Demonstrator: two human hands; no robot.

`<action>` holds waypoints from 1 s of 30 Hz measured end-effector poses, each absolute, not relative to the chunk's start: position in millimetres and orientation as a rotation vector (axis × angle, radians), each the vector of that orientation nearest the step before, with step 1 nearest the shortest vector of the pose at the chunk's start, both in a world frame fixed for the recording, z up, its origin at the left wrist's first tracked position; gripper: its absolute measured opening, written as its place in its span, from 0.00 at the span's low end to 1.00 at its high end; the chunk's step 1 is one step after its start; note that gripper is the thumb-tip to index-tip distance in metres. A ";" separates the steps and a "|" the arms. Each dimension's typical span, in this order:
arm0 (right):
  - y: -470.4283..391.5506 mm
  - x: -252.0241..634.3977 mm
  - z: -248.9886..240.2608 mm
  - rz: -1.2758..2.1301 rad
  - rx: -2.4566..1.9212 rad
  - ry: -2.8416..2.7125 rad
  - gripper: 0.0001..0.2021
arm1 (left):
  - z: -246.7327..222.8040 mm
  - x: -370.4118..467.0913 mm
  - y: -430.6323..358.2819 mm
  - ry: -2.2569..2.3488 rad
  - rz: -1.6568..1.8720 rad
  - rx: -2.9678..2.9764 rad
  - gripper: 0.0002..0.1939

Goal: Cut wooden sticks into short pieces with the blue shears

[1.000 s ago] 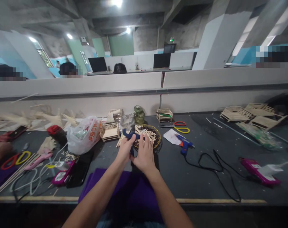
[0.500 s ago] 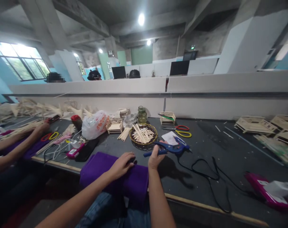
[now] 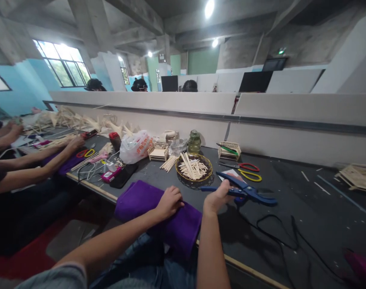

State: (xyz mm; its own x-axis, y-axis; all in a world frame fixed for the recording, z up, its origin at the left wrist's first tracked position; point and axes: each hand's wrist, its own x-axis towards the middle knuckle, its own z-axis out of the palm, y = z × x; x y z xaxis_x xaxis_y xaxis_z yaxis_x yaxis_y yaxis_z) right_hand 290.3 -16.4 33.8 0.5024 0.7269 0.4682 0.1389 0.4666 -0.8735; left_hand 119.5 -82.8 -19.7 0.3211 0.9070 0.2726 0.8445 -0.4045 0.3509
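My left hand rests on the folded purple cloth at the table's front edge, its fingers curled together against the fabric. To its right, my right hand is closed around one handle of a blue cutter. The cutter's handles are spread and its dark jaws point right, above the table. Behind my hands stands a round wire-rimmed basket with short wooden sticks in it. A white paper lies partly hidden behind the cutter.
Behind lie scissors, a small wooden bench model, another under green-handled tweezers, a glass jar and a plastic bag. A black cable loops at right. Another person's arms work at left.
The view has turned left, so things sit further right in it. The cutter has lifted and turned, showing its jaws. My left hand's fingers have drawn closer together on the cloth.
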 end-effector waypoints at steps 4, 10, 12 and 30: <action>10.5 284.4 77.6 0.356 -0.925 -0.842 0.25 | -20.6 154.9 -66.4 1.620 0.607 2.419 0.11; 57.4 257.0 110.5 0.345 -0.886 -0.880 0.26 | -17.8 182.7 -45.0 1.606 0.498 2.300 0.08; 69.8 248.2 107.8 0.328 -0.893 -0.900 0.26 | -13.8 173.0 -44.7 1.516 0.552 2.288 0.11; 120.8 291.6 40.2 0.827 -0.925 -0.837 0.22 | 19.8 67.1 23.3 1.401 1.299 1.801 0.13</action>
State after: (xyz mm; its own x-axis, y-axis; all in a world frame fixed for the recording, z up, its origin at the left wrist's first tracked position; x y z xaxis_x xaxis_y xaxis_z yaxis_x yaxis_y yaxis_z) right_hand 291.6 120.8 40.2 0.4274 0.8713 0.2413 -0.2312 0.3633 -0.9025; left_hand 67.1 23.3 19.8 0.0097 0.9285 0.3712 0.4403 -0.3372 0.8321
